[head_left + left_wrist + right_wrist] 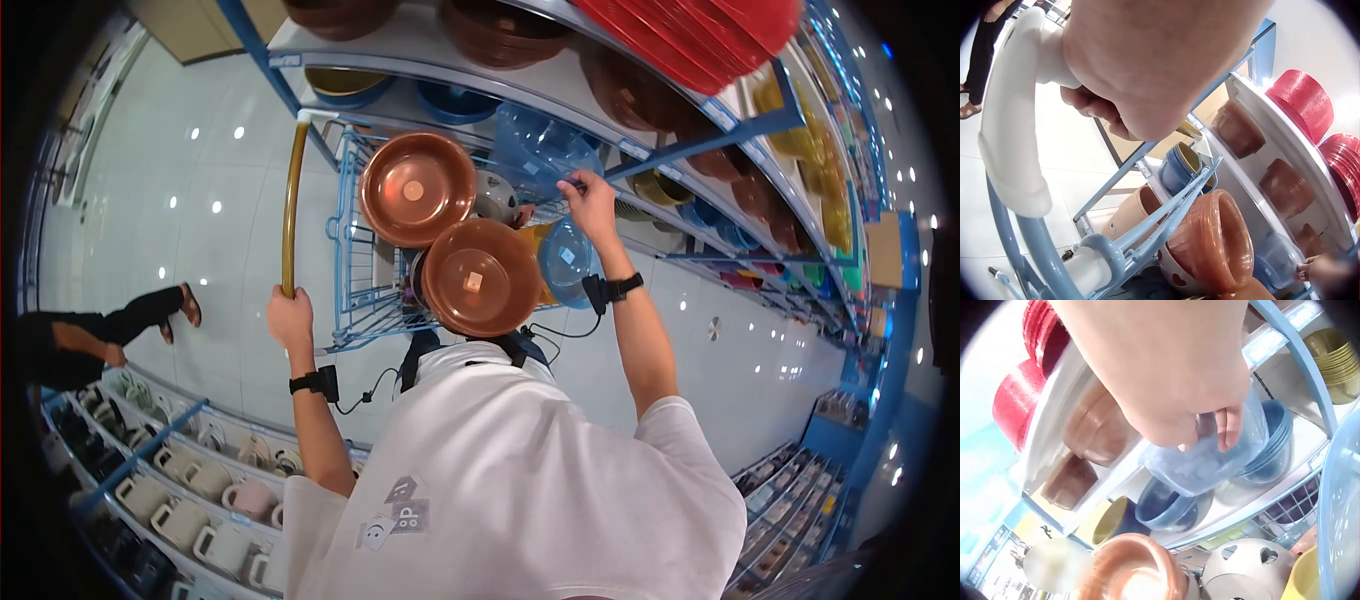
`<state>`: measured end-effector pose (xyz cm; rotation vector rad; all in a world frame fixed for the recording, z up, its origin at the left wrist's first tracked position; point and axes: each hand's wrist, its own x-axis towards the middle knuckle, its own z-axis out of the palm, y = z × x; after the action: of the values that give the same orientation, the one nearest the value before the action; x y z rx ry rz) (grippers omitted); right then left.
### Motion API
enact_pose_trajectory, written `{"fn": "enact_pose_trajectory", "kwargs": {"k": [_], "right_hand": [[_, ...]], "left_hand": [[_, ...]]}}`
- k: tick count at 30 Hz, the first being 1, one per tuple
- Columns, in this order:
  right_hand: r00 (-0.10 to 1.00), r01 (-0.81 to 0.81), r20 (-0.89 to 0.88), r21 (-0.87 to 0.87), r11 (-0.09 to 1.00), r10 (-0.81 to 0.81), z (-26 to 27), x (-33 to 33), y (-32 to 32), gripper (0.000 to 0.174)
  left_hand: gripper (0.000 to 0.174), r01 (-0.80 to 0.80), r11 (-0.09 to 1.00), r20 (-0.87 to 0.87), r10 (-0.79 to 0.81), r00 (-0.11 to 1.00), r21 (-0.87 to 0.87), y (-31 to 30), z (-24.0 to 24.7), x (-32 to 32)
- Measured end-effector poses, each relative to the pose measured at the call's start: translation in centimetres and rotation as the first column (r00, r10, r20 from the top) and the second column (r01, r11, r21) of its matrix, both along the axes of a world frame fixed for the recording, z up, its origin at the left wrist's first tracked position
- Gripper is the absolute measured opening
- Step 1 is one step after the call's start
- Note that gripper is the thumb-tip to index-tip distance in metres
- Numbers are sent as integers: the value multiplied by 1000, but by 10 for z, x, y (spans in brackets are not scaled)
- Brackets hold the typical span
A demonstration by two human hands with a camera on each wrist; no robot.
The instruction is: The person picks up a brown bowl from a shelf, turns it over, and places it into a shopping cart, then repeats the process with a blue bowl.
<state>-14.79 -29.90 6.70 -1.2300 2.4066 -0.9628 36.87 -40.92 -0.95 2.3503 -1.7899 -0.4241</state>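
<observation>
My left hand [291, 318] grips the end of the gold-toned handle bar [295, 200] of a blue wire shopping cart [348, 262]. Beyond the cart's far side, my right hand [592, 205] pinches the rim of a translucent blue plastic basin [535, 140] at a shelf. The right wrist view shows that basin [1188, 472] hanging tilted below the fingers, in front of stacked blue bowls [1275, 447]. Two copper-brown basins [440, 160] [505, 300] lie on top of the cart's load. Beside them are a pale container with heart cutouts [1244, 559] and another blue basin [562, 285].
Shelving [650, 160] with stacked brown and red basins [690, 35] runs along the cart's far side. A low rack of mugs [205, 475] stands behind at the left. Another person's legs [145, 310] show on the tiled floor [215, 215] at the left.
</observation>
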Motion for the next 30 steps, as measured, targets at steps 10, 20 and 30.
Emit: {"fn": "enact_pose_trajectory", "kwargs": {"k": [10,20,30], "right_hand": [[958,279,25,-314,907,-286,26,70,180,12],[929,358,62,113,927,-366,-60,108,231,29],[971,237,-11,213,948,-240,-107,102,225,35]], "left_hand": [[24,93,995,-14,-93,996,-35,0,-7,9],[27,122,992,-43,-123,991,-25,2,-1,8],[28,102,995,-44,-102,994,5,2,-1,7]]}}
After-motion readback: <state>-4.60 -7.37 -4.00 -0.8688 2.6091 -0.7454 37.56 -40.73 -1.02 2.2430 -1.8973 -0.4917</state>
